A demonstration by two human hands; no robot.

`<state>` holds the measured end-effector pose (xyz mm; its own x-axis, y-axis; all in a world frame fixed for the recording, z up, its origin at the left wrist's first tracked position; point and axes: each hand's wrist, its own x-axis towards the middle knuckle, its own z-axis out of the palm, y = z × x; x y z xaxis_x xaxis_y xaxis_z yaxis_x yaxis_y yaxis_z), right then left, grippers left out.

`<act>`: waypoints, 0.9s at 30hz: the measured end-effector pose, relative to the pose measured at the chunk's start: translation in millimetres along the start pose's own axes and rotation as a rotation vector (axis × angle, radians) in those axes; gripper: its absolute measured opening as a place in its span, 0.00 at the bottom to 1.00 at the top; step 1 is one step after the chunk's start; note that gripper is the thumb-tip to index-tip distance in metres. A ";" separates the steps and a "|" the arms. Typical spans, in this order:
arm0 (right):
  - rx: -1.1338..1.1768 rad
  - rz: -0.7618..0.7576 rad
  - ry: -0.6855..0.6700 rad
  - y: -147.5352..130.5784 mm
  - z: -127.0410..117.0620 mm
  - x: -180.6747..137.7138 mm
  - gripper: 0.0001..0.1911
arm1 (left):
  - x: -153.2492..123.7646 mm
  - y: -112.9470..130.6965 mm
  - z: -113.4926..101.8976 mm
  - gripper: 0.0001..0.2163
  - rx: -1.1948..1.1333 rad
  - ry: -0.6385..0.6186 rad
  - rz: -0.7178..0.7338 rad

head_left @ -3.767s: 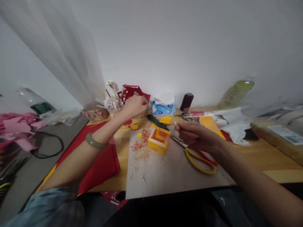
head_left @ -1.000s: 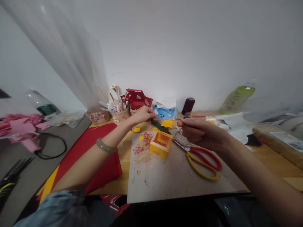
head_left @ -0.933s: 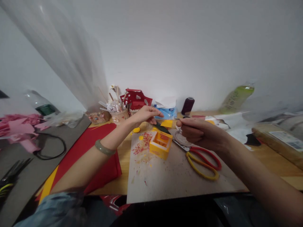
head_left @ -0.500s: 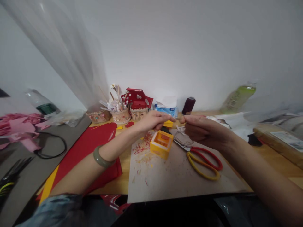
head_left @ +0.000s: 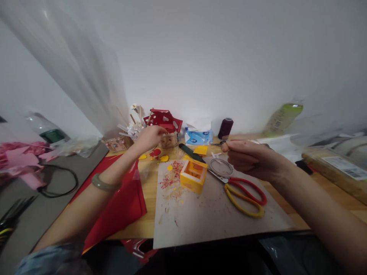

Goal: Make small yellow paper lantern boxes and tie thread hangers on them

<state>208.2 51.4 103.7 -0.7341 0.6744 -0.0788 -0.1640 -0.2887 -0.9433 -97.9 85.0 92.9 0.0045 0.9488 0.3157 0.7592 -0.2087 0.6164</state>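
My right hand (head_left: 246, 156) is closed in a pinch above the grey board, with a thin, dark, pointed thing (head_left: 218, 144) sticking out to the left of its fingertips. The thing is too small to name. Over at the left, my left hand (head_left: 151, 138) hovers in front of the decorated pots, its fingers bent and pressed together; anything between them is too small to see. Between and below the hands, a yellow open box (head_left: 194, 178) with a white inner rim stands on the board. Large scissors (head_left: 246, 200) with red and yellow handles lie right of it, beside a clear ring (head_left: 221, 167).
Behind stand a blue tissue pack (head_left: 198, 136) and a dark thread spool (head_left: 225, 128). Red felt (head_left: 120, 206) lies at the left, with red and yellow cut pieces (head_left: 155, 152) behind it. A green bottle (head_left: 285, 118) and a parcel (head_left: 335, 164) are at the right.
My left hand has moved away from my right fingertips, leftward to the front of the pots. The right hand keeps its pinch at nearly the same place. The view has shifted slightly.
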 end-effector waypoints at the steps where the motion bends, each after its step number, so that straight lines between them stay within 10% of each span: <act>1: 0.001 0.004 -0.003 0.2 0.1 0.9 0.08 | -3.7 7.7 0.8 0.10 -0.002 0.016 0.020; 4: 0.005 0.020 -0.018 1.3 1.3 5.6 0.08 | -17.2 45.1 7.2 0.13 -0.171 -0.051 0.110; 11: -0.012 0.056 -0.063 4.0 4.4 12.4 0.11 | -27.8 107.3 22.9 0.13 -0.538 -0.671 0.097; 27: 0.013 0.066 -0.016 3.7 2.9 9.8 0.08 | -18.1 91.6 24.4 0.10 -0.655 -0.496 0.079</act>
<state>198.5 55.0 100.4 -0.7543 0.6424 -0.1353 -0.1232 -0.3409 -0.9320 -12.5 54.6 126.1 0.4452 0.8880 0.1150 0.2121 -0.2294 0.9499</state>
